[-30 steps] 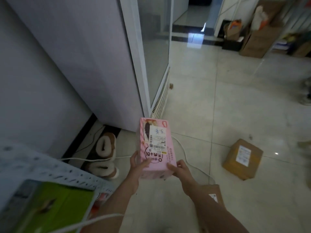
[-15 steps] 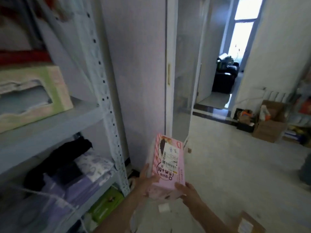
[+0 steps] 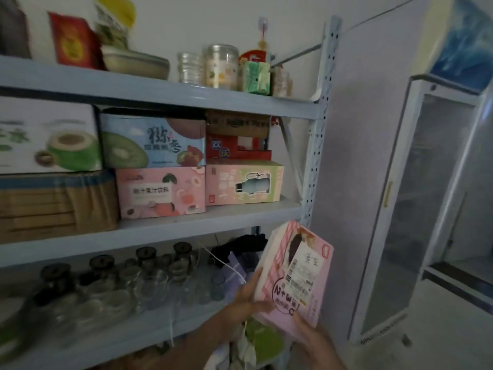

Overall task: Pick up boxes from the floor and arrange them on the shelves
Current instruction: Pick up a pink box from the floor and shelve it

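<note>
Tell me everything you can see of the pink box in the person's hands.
The pink box is a flat, rectangular carton, cardboard by its look, with a checked pattern, a red corner logo and a white barcode label on its face. Its dark print reads upside down. It is held on end, tilted, off any shelf, before the right end of the shelving. The left hand grips its left edge; the right hand holds its lower end.

Lidded glass jars (image 3: 145,263) stand left of a dark cloth (image 3: 248,244); a glass-door cooler (image 3: 426,209) stands right.
</note>
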